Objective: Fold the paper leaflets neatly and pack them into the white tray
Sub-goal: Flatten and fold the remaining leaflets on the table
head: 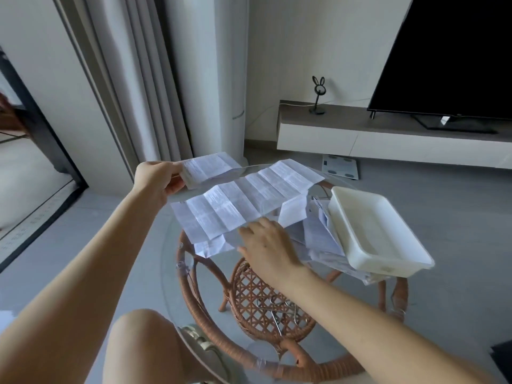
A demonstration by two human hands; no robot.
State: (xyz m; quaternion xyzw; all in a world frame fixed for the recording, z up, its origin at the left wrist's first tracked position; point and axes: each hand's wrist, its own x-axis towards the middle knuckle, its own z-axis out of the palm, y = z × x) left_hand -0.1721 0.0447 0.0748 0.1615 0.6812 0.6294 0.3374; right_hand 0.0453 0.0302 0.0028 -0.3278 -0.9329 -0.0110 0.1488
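Resting atop loose leaflets [321, 234], white tray [388, 267]

A black TV [448, 56] is standing on a low white cabinet [388, 142], with a small rabbit-eared stand [318, 95] beside it. A scale [340, 167] is lying on the grey floor [457, 217]. Pale curtains [149, 79] are hanging at left. Metal wire pieces [277, 311] are lying on a rattan shelf [249, 289] under the glass worktop [210, 300].

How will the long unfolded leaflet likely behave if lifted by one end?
Probably floppy: the unfolded leaflet is thin and creased crosswise, so likely sags at the folds. Likely light; may slide on the glass tabletop.
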